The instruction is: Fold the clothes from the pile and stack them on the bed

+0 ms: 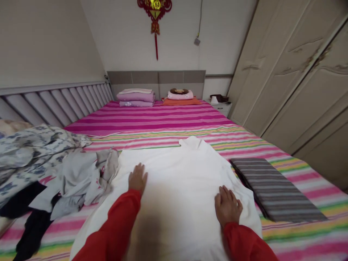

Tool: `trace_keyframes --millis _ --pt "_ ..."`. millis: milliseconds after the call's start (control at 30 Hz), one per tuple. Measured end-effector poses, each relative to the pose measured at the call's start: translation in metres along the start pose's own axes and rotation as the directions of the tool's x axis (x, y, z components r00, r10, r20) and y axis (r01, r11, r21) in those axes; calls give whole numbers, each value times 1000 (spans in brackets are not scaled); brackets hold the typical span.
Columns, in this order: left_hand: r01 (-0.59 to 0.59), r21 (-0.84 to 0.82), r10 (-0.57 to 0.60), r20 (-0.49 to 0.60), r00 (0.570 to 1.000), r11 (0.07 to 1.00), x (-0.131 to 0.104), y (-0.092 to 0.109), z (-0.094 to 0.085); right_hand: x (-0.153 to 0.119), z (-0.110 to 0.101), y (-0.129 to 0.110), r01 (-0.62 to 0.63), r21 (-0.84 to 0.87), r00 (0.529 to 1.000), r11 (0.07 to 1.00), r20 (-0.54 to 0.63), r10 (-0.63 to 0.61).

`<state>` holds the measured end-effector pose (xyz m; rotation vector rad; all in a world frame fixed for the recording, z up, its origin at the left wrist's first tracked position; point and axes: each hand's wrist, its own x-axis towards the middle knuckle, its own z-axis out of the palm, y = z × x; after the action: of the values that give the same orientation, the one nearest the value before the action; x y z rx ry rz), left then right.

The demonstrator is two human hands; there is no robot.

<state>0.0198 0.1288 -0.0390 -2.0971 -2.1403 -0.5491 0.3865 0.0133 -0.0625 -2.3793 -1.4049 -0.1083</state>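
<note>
A white high-necked shirt (179, 185) lies spread over the striped bed, its collar pointing toward the headboard. My left hand (137, 178) rests flat on the shirt's left part, fingers stretched out. On the right part, my right hand (227, 206) touches the cloth with its fingers extended and a little bent. Neither hand grips anything. The shirt's near end runs out of view below, partly covered by my red sleeves.
A folded grey striped cloth (274, 188) lies right of the shirt. Crumpled clothes (78, 174) are heaped at the left. Folded bedding (137, 97) and a pink pillow (179, 95) sit by the headboard (133, 78). A wardrobe (285, 72) stands along the right.
</note>
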Motion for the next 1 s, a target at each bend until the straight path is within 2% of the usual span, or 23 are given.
trace_keyframes --millis 67,167,233,300,333,367,433,467,500,533,567,600,667,733,800,833,900,967,1000 --pt "-60 -11 60 29 998 998 -5 7 13 1 -1 1 10 -23 999 1000 34 -9" --pt "-44 -8 44 14 999 999 -8 6 27 5 -4 -3 21 -68 994 997 108 -13" --pt "-32 -16 32 -10 999 999 -8 2 31 7 -6 -13 37 -85 985 996 170 -22" --pt "-30 -24 29 -28 999 999 -6 -2 33 6 -6 -31 130 -44 965 991 235 -117" --pt "-23 -25 22 -37 999 999 -5 -3 33 4 -5 -43 220 8 940 975 267 -215" --pt "-16 -24 15 -45 999 1000 -4 -4 33 2 -3 -55 337 83 894 938 284 -347" --pt "-6 -18 5 -47 999 1000 -3 -5 33 -1 4 -76 557 238 749 795 270 -605" --pt "-4 -12 3 -41 999 1000 -3 -6 33 2 8 -83 629 291 676 720 251 -692" --pt "-2 -5 2 -30 1000 1000 -3 -6 34 8 12 -86 673 318 625 668 238 -743" --pt "1 3 -1 -19 1000 1000 -3 -6 34 19 16 -86 691 317 606 649 235 -760" --pt "4 12 -4 -7 1000 1000 -4 -6 34 34 19 -81 691 291 616 661 241 -750" --pt "7 21 -8 2 1000 1000 -4 -6 34 53 22 -73 674 245 648 697 257 -717" --pt "14 39 -15 8 1000 999 -4 -6 33 99 24 -51 593 121 752 796 268 -602" --pt "17 51 -17 3 1000 999 -4 -5 34 145 22 -29 448 8 859 894 273 -433" --pt "16 53 -16 -3 1000 998 -5 -5 34 178 18 -18 309 -36 917 950 276 -288" --pt "15 52 -14 -4 1000 999 -5 -5 35 187 17 -20 256 -47 934 965 270 -235" --pt "10 48 -10 -6 1000 999 -5 -6 36 185 17 -37 221 -49 949 974 242 -203" --pt "-1 43 2 -6 1000 999 -5 -9 39 163 23 -67 332 -8 920 943 222 -322" --pt "-10 40 11 -5 1000 999 -5 -11 40 147 28 -83 428 30 877 903 230 -423"
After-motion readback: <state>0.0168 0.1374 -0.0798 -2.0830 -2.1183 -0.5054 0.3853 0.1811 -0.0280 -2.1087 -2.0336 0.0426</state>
